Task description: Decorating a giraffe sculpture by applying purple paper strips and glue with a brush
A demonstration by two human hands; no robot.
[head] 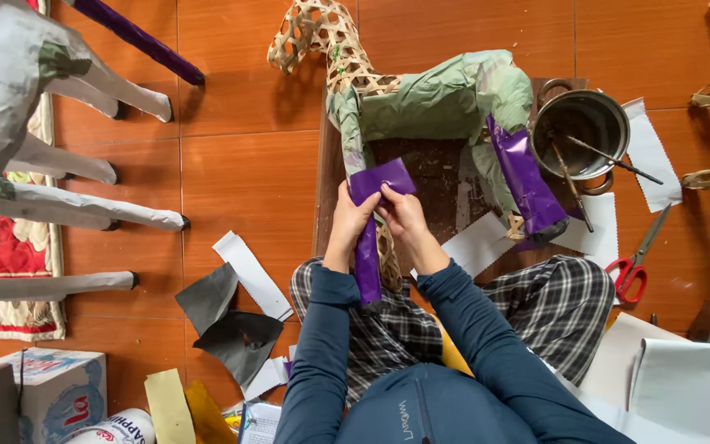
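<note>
At frame centre the woven bamboo animal frame (347, 66) lies across a low wooden board (429, 164), one leg toward the seated person, so left hand (350, 220) and right hand (403, 214), close together, press purple paper (380, 179) around it.

There is one woven frame (347, 62), one pot (581, 123), one pair of scissors (636, 261), two brushes (610, 160), and two hands (351, 215).
</note>
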